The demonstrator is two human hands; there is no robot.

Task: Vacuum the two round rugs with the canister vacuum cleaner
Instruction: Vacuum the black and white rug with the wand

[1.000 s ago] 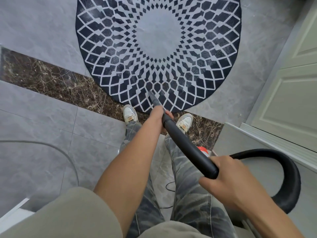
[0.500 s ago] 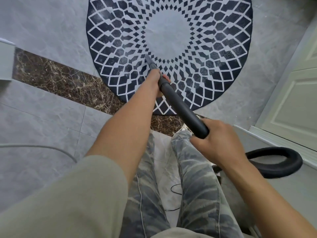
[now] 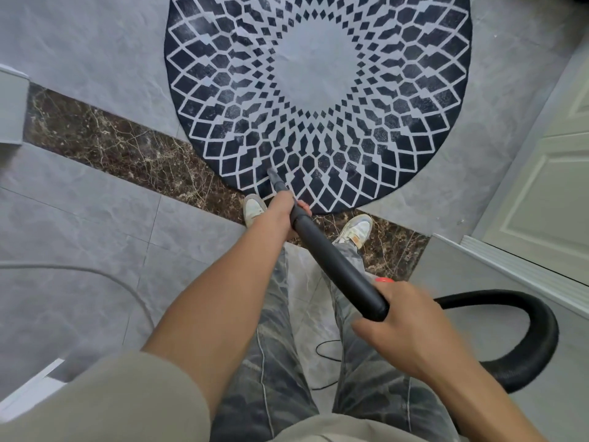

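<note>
A round rug (image 3: 318,74) with a dark blue and white diamond pattern lies on the grey tile floor ahead of my feet. I hold the black vacuum wand (image 3: 334,263) with both hands. My left hand (image 3: 283,212) grips it near the front, just behind the narrow nozzle (image 3: 274,177), whose tip rests on the rug's near edge. My right hand (image 3: 404,320) grips the wand's rear end, where the black ribbed hose (image 3: 535,339) loops away to the right. A red part (image 3: 384,280) of the vacuum shows behind the wand; the canister itself is hidden.
A dark marble strip (image 3: 111,141) crosses the floor under my shoes. A white panelled door (image 3: 548,193) and its sill stand at the right. A grey cable (image 3: 111,282) curves over the tiles at left, and a thin black cord (image 3: 322,346) lies between my legs.
The nozzle has been pulled back from near the rug's middle to its near edge. Both hands drew the wand toward me, and the hose loop rose at the right.
</note>
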